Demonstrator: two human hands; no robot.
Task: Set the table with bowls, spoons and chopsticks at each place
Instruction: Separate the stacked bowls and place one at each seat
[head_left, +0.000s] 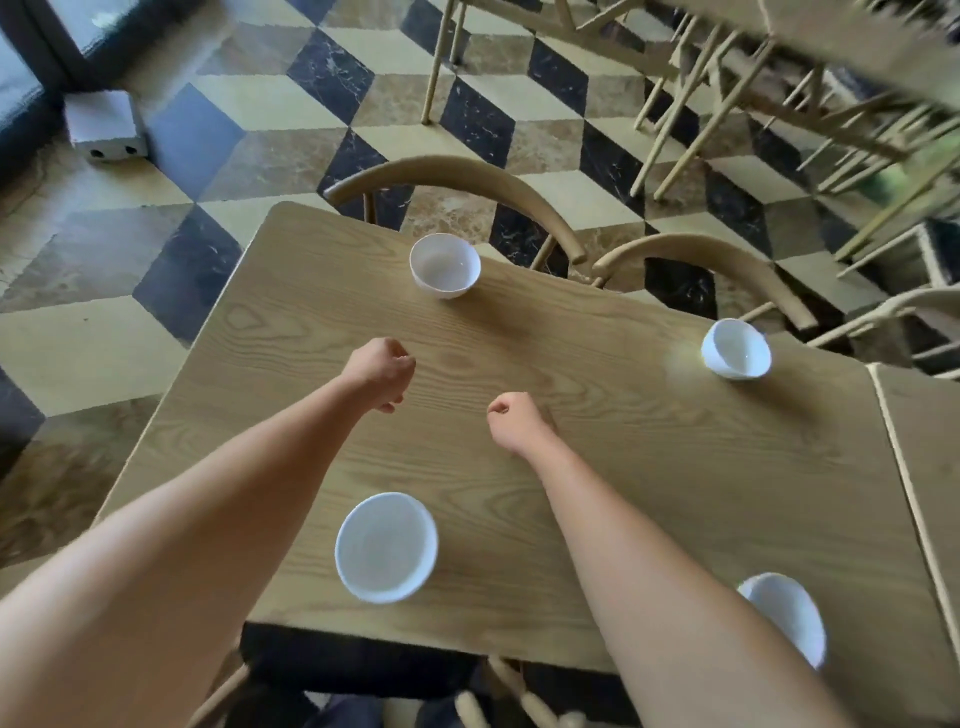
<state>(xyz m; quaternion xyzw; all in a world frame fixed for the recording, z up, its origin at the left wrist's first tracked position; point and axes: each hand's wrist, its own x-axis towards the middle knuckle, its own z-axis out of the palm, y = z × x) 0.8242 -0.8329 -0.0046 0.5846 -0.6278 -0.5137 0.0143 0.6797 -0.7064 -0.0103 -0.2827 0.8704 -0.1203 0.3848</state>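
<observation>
Several white bowls stand on the light wooden table (623, 467), one near each corner: far left bowl (444, 265), far right bowl (735, 348), near left bowl (385, 545), and near right bowl (787, 616), partly hidden by my right forearm. All look empty. My left hand (382, 371) and my right hand (517, 421) hover over the middle of the table, fingers curled into loose fists, holding nothing. Neither hand touches a bowl. No spoons or chopsticks are in view.
Two wooden chairs (452, 174) (701, 249) stand tucked in at the far side. A second table (930, 441) abuts on the right. More chairs crowd the upper right. A white box (104, 124) sits on the chequered floor at the far left.
</observation>
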